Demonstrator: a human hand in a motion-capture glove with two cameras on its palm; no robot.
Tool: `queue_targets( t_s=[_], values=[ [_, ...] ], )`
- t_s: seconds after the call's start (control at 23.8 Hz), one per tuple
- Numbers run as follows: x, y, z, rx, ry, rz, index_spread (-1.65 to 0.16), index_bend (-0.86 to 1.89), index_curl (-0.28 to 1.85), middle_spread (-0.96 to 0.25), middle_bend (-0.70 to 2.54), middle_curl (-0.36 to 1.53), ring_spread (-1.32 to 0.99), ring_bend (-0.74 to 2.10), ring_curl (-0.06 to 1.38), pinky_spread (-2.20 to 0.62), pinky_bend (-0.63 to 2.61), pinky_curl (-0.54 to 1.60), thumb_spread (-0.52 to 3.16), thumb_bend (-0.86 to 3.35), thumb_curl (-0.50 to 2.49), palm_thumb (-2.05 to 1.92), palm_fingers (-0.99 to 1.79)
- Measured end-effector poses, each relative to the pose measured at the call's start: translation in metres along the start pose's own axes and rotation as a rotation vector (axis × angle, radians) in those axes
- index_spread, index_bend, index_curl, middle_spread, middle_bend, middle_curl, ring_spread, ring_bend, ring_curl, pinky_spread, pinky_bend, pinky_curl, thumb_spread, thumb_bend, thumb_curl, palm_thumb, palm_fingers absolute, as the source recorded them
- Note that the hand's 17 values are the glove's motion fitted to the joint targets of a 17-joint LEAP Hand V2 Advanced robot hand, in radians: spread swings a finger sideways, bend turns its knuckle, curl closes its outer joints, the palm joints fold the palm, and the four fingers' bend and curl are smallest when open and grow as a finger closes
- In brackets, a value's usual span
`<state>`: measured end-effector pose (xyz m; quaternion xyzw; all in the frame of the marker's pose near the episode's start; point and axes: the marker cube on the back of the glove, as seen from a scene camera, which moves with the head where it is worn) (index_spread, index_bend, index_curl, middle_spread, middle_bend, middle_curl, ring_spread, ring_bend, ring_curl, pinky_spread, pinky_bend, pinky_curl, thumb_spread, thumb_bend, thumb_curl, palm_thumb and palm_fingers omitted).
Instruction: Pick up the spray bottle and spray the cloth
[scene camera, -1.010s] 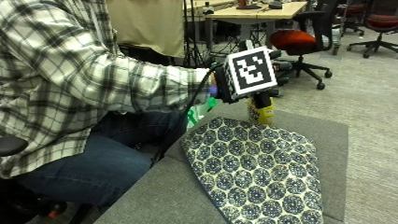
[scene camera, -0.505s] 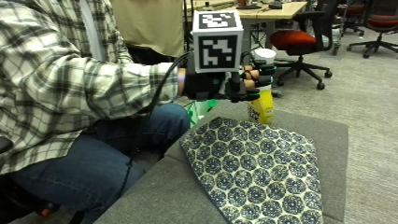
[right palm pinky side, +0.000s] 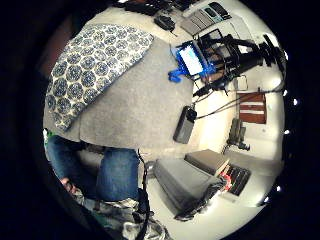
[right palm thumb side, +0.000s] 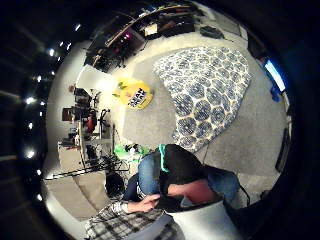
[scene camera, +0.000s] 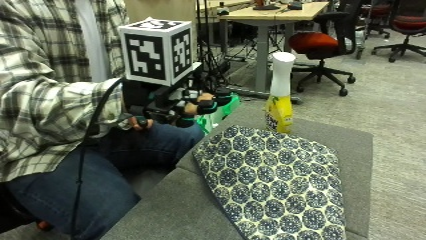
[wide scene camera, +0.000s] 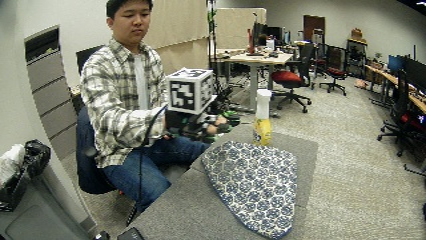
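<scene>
At the moment of inspection my gloved right hand (scene camera: 180, 102) was held in the air off the near edge of the grey table (scene camera: 346, 137), at about the height of the bottle's lower body. Its fingers (scene camera: 206, 105) were loosely curled around nothing; the hand was released, with no contact on any object.

The spray bottle (scene camera: 279, 95) stood upright on the table, yellow body below and white spray head on top, so its long axis ran vertically. It sat near the far edge, just beyond the far end of the patterned cloth (scene camera: 273, 182). From the outside view I could not tell whether its base touched the cloth's edge or stood just clear of it. In the thumb-side palm view the bottle (right palm thumb side: 134, 94) appeared beside the cloth (right palm thumb side: 207, 92), on the grey surface, apart from my palm.

The relation that governed the next move, in my judgement: the bottle lay ahead of my fingertips and across a gap of open air, with nothing standing between. The palm faced roughly towards it. A level reach forward would bring the fingers to the yellow body, and a wrap round the upright axis looked the natural hold. The bare hand did not show clearly in any view, so the gloved hand was the one placed for the job.

The cloth lay flat and spread, reaching from beside the bottle back toward the near end of the table. No spraying had been done.
</scene>
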<state>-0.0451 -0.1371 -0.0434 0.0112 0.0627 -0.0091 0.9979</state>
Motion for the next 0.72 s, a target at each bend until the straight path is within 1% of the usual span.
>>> queue_targets(
  t_s=[0.42, 0.72],
  values=[
    [0.015, 0.073, 0.018, 0.023, 0.006, 0.082, -0.45, 0.17, 0.28, -0.14, 0.15, 0.23, 0.13, 0.18, 0.28, 0.23, 0.49, 0.28, 1.04, -0.02, 0.43, 0.40, -0.09],
    [0.015, 0.094, 0.027, 0.023, -0.006, 0.088, -0.44, 0.17, 0.28, -0.13, 0.15, 0.22, 0.14, 0.19, 0.27, 0.23, 0.49, 0.28, 1.06, -0.02, 0.43, 0.43, -0.09]
  ],
)
